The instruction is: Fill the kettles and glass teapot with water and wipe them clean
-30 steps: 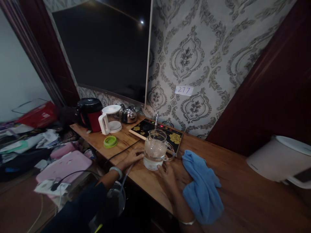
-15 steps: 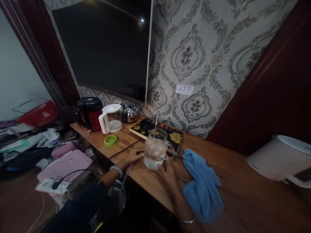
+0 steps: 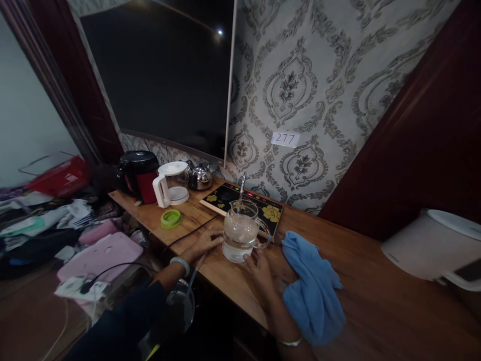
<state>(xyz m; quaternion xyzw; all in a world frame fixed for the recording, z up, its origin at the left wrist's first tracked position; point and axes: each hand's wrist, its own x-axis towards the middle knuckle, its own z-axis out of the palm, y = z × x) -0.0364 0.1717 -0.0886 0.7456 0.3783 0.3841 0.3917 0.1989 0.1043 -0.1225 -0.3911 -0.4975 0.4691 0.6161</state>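
A clear glass teapot (image 3: 239, 235) with water in it stands near the front edge of the wooden table. My left hand (image 3: 206, 241) lies at its left side, fingers stretched toward the glass. On the lower right, my right hand (image 3: 259, 271) has its fingers apart by the pot's base, below the glass handle. Whether the fingertips press on the glass, I cannot tell. Behind the pot is a black electric tea stove (image 3: 225, 196) with gold flowers and a lit red display. Its metal spout (image 3: 242, 186) rises behind the pot's rim.
A blue cloth (image 3: 313, 288) lies crumpled to the right. On the left are a green lid (image 3: 171, 218), a white-handled glass jug (image 3: 175, 185), a black-and-red kettle (image 3: 145, 175) and a shiny kettle (image 3: 201, 177). A large white jug (image 3: 424, 245) stands far right. A cable crosses the table.
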